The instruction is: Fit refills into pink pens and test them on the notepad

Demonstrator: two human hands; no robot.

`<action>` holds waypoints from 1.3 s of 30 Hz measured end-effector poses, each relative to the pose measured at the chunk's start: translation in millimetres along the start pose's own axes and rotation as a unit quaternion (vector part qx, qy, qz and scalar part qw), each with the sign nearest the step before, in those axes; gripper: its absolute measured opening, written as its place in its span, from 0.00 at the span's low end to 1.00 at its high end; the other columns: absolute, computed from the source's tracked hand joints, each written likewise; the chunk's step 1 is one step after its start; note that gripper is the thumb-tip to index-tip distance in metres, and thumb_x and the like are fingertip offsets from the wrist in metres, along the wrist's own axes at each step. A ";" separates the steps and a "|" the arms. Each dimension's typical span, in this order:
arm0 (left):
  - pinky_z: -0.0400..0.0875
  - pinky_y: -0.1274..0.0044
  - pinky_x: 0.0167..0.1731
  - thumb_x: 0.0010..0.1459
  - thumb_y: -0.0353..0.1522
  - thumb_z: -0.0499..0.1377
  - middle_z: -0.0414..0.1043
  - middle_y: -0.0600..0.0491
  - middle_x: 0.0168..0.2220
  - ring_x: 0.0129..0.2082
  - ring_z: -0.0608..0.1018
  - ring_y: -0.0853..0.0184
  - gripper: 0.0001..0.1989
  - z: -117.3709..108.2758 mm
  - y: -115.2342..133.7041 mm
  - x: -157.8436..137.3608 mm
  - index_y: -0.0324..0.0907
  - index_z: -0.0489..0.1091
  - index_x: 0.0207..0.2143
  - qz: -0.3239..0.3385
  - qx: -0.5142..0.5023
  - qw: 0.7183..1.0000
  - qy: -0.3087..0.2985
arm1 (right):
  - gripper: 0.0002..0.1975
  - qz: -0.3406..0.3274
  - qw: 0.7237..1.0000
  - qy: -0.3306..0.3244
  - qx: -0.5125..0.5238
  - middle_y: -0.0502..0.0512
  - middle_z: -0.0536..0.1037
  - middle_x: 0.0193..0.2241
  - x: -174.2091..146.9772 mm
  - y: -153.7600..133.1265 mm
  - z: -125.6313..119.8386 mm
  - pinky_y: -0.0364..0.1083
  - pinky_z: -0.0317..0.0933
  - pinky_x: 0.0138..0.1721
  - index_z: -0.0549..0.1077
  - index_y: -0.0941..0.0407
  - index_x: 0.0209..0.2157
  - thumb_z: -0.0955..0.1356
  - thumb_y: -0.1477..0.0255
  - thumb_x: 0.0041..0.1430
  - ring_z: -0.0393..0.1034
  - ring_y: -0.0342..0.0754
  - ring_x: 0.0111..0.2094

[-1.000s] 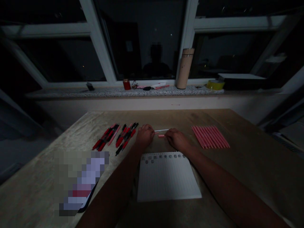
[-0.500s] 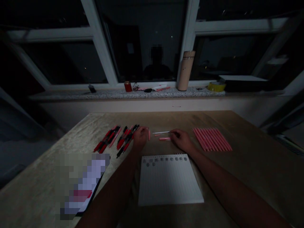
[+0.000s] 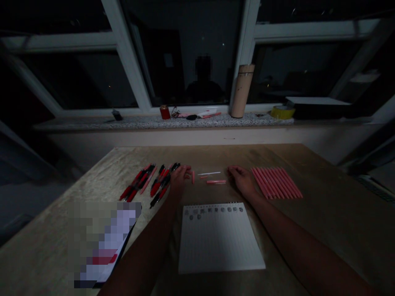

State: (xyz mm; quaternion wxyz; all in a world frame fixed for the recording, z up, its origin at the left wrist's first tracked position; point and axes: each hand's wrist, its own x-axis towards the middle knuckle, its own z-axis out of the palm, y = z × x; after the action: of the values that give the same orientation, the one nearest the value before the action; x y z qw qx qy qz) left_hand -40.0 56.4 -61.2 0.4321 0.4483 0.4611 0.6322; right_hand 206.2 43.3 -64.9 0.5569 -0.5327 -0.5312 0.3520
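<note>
Lying across the middle of the table are parts of a pen: a thin white refill, a small pink piece, a pink barrel and an upright-lying short pink part. My left hand rests just left of the short pink part, fingers apart and holding nothing. To the right of the refill, my right hand has its fingers bent and the tips together; whether something tiny is between them is too dark to tell. It stands apart from the refill and barrel.
A row of pink pens lies at the right. Red and black pens lie in bundles at the left. A spiral notebook is in front, a phone at front left. A tan flask and yellow tape stand on the sill.
My right hand has drawn back to the right from the refill and barrel, uncovering their right ends. My left hand has shifted slightly left, away from the short pink part.
</note>
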 end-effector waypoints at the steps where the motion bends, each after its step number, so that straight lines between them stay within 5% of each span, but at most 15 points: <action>1: 0.64 0.82 0.21 0.47 0.44 0.58 0.71 0.49 0.29 0.26 0.73 0.72 0.18 0.2 0.8 -0.5 0.36 0.70 0.29 -0.002 -0.002 1.000 -0.002 | 0.19 -0.001 1.000 -0.003 0.002 0.51 0.73 0.23 -0.1 -0.1 0.1 0.42 0.57 0.28 0.73 0.59 0.29 0.64 0.56 0.51 0.64 0.44 0.25; 19: 0.64 0.81 0.22 0.47 0.42 0.59 0.71 0.51 0.26 0.23 0.72 0.72 0.17 -1.6 0.7 -3.6 0.36 0.70 0.29 -0.008 0.007 1.000 -0.026 | 0.19 -0.001 1.000 -0.009 -0.001 0.52 0.75 0.25 0.4 -1.4 2.7 0.44 0.59 0.30 0.74 0.58 0.30 0.66 0.55 0.48 0.66 0.46 0.27; 29: 0.65 0.77 0.30 0.50 0.39 0.56 0.70 0.54 0.22 0.25 0.71 0.69 0.12 2.6 12.2 -10.9 0.39 0.70 0.27 0.036 0.137 0.989 -0.038 | 0.16 -0.021 0.999 -0.023 -0.019 0.54 0.76 0.27 -0.4 0.0 2.6 0.44 0.61 0.30 0.73 0.58 0.32 0.65 0.59 0.51 0.68 0.47 0.28; 33: 0.65 0.76 0.33 0.52 0.37 0.54 0.70 0.54 0.25 0.29 0.71 0.68 0.10 4.9 11.8 -14.2 0.40 0.69 0.26 0.109 0.235 0.963 -0.074 | 0.13 -0.066 0.994 -0.047 -0.073 0.54 0.76 0.28 -3.9 0.0 3.8 0.44 0.62 0.32 0.73 0.58 0.33 0.63 0.63 0.53 0.69 0.47 0.30; 39: 0.63 0.71 0.43 0.52 0.31 0.55 0.70 0.50 0.34 0.39 0.70 0.65 0.06 13.8 6.4 -16.8 0.41 0.71 0.28 0.235 0.431 0.865 -0.105 | 0.11 -0.185 0.955 -0.120 -0.198 0.55 0.76 0.31 -11.1 -8.4 7.3 0.45 0.62 0.36 0.73 0.58 0.36 0.62 0.69 0.57 0.69 0.47 0.33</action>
State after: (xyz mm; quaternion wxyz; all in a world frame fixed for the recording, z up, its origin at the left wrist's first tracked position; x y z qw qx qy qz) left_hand -23.8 41.7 -55.5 0.0802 0.7487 0.5207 0.4023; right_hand 195.6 32.7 -60.1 0.4279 -0.4785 -0.7423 0.1923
